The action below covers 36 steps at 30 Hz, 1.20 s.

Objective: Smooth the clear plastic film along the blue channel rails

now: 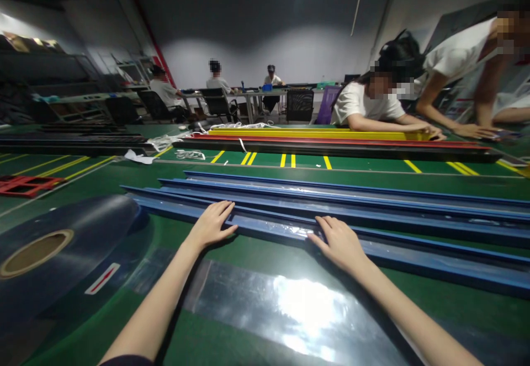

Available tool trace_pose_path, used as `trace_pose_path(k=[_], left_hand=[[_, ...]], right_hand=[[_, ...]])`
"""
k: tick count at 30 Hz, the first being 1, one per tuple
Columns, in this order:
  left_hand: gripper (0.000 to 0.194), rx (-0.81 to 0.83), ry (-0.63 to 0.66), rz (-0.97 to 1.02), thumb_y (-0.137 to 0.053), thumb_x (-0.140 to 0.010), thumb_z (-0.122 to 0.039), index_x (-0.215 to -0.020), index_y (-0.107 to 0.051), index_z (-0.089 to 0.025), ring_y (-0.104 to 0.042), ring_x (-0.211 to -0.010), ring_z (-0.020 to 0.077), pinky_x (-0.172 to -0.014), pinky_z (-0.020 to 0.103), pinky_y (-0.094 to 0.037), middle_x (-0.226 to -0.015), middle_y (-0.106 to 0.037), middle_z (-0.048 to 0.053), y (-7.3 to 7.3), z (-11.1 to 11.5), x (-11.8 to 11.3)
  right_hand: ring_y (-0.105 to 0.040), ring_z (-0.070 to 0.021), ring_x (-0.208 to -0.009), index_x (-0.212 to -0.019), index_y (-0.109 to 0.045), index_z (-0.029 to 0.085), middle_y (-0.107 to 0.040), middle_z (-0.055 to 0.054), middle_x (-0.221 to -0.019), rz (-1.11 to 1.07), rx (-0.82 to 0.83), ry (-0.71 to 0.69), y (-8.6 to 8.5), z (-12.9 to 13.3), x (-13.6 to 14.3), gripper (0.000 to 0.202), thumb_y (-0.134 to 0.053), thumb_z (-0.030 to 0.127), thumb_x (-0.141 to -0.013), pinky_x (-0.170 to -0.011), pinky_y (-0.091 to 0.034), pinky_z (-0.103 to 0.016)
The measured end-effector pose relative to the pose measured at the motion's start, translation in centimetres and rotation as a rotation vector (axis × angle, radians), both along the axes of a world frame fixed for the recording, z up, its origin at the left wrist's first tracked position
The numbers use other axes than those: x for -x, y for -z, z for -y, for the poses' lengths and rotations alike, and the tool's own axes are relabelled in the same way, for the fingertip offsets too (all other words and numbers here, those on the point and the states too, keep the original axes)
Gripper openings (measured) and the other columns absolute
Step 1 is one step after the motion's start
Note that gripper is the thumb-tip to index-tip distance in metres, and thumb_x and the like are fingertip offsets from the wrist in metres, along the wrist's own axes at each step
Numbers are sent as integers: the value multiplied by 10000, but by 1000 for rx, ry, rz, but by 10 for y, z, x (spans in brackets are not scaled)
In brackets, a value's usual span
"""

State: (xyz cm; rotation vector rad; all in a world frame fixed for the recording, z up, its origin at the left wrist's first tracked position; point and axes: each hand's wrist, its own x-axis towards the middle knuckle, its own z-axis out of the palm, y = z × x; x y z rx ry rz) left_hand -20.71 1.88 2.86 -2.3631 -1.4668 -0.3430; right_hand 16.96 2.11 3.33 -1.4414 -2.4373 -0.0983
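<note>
Nearest, a clear film sheet lies on the green floor, a film roll at left; just beyond, the left hand and right hand rest flat, fingers spread, on the nearest blue rail; farther off, two people lean over a yellow rail.

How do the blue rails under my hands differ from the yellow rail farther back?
The blue rails lie close, several side by side, with both the left hand and right hand flat on them. The yellow rail lies farther off, beside red and black ones, under another person's hand. All are long, narrow and flat on the green floor.
</note>
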Motion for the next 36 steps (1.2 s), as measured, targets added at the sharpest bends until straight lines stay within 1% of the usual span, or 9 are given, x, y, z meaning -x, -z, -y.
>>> trace_pose_path(k=[4, 7, 12, 14, 16, 19, 25, 29, 36], left_hand=[[457, -19, 117, 6, -388, -876, -444, -1154, -577, -134, -544, -1034, 244, -894, 388, -416, -1129, -604, 134, -7, -5, -57], [429, -11, 159, 20, -356, -904, -410, -1078, -607, -109, -573, -939, 219, -833, 354, -424, -1014, -640, 121, -8, -12, -122], [438, 33, 160, 81, -319, -909, -451, -996, -611, -135, -571, -848, 208, -747, 341, -408, -880, -634, 87, -2, -11, -239], [445, 28, 118, 125, -304, -910, -459, -937, -611, -139, -565, -835, 215, -734, 347, -399, -860, -626, 85, 2, -8, -269], [429, 17, 86, 154, -302, -912, -438, -910, -607, -136, -560, -831, 220, -723, 347, -392, -847, -618, 92, 4, -6, -286], [389, 9, 89, 151, -305, -915, -384, -894, -601, -132, -553, -821, 220, -713, 342, -389, -828, -606, 96, 5, -7, -288], [337, -20, 124, 122, -302, -912, -303, -881, -595, -140, -540, -792, 211, -699, 333, -398, -804, -592, 85, 5, -13, -269], [313, -50, 118, 119, -311, -906, -268, -903, -601, -151, -539, -777, 194, -707, 319, -412, -790, -594, 69, 7, -15, -246], [327, -90, 103, 125, -313, -892, -222, -953, -621, -132, -564, -784, 181, -720, 305, -447, -821, -625, 79, 5, -18, -182]], right_hand=[[-595, -224, -899, -1060, -601, 120, -644, -130, -987, 83, -12, 115, 3, 1, -53, 513, -262, 477, -915, -774, -423, -335], [-596, -222, -895, -1042, -604, 124, -650, -119, -965, 88, -58, 174, 8, 4, -88, 493, -273, 467, -916, -778, -429, -333], [-586, -218, -936, -1079, -591, 101, -648, -116, -993, 97, -154, 180, 17, 10, -134, 467, -323, 444, -908, -842, -420, -327], [-595, -215, -909, -1052, -605, 105, -656, -115, -967, 113, -195, 189, 20, 10, -147, 444, -343, 430, -904, -821, -427, -324], [-602, -210, -873, -1022, -619, 104, -663, -115, -940, 127, -247, 184, 23, 9, -156, 418, -360, 409, -900, -801, -430, -319], [-603, -202, -821, -983, -632, 95, -669, -116, -897, 139, -326, 161, 27, 6, -162, 382, -373, 362, -895, -775, -428, -308], [-587, -191, -784, -943, -637, 89, -664, -112, -835, 108, -411, 113, 29, 3, -148, 340, -380, 305, -889, -751, -409, -296], [-565, -198, -774, -914, -634, 95, -642, -110, -795, 110, -370, 123, 26, 2, -122, 361, -360, 329, -898, -726, -383, -306], [-519, -205, -744, -854, -613, 128, -596, -104, -752, 115, -229, 134, 11, 3, -55, 427, -282, 391, -917, -715, -334, -319]])
